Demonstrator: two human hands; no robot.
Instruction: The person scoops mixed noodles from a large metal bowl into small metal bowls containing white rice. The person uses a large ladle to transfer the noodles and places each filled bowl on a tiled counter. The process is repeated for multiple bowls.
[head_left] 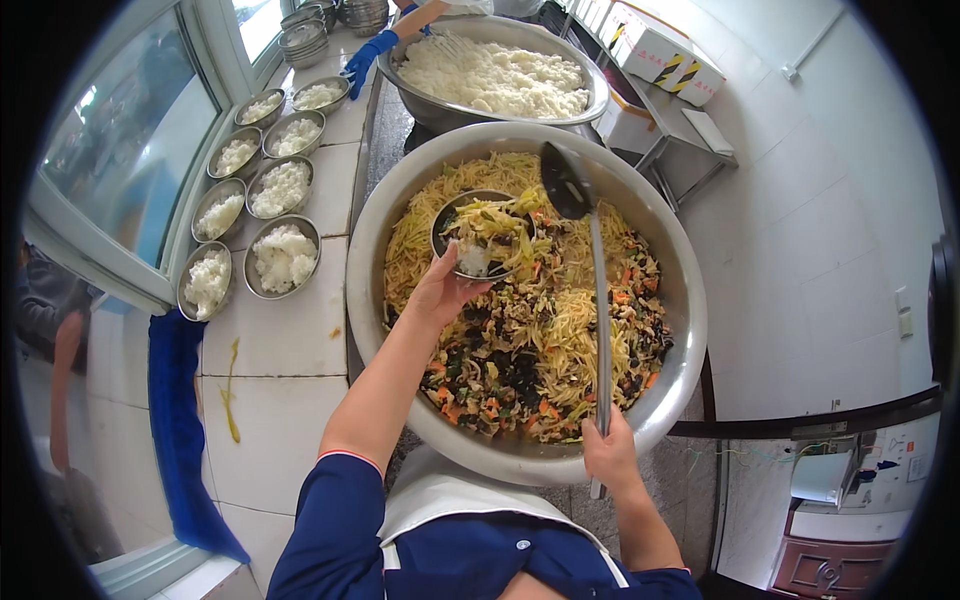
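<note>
Steel bowl of rice and vegetables over basin, nearer its far-left rim; left hand grip clamped on bowl; right hand grip clamped on ladle; rice bowls along bench's left edge.

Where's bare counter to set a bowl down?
Counter tile is bare between the yellow-green scrap and the large basin, up to the nearest rice bowls, bar a yellow speck; also between the blue cloth and left sleeve. Crowded: farther up, among rice bowls.
</note>
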